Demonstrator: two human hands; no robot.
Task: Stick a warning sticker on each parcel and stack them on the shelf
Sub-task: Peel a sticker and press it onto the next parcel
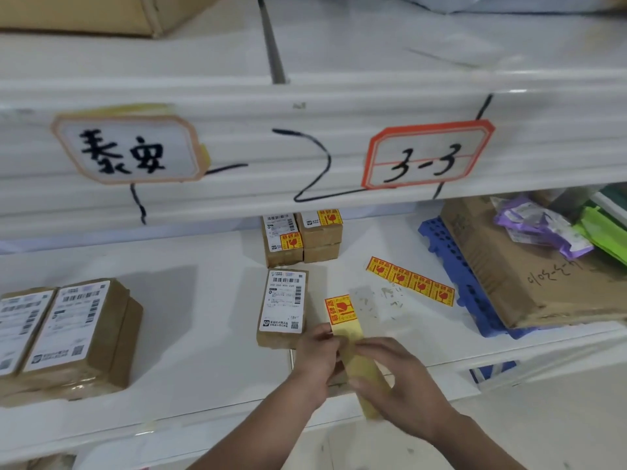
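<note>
On a white shelf under a tag marked 3-3, left grip and right grip both pinch a sticker strip beside a parcel; a stickered stack stands behind.

The white lower shelf carries brown parcels in three spots: a labelled group at the left, two side by side on top; a single parcel lying flat near the middle, label up; and just behind it two short stacks touching each other, topped with red-and-yellow warning stickers. A strip of four stickers lies flat to the right, near a blue plastic pallet. The upper shelf bears a cardboard box at its left
</note>
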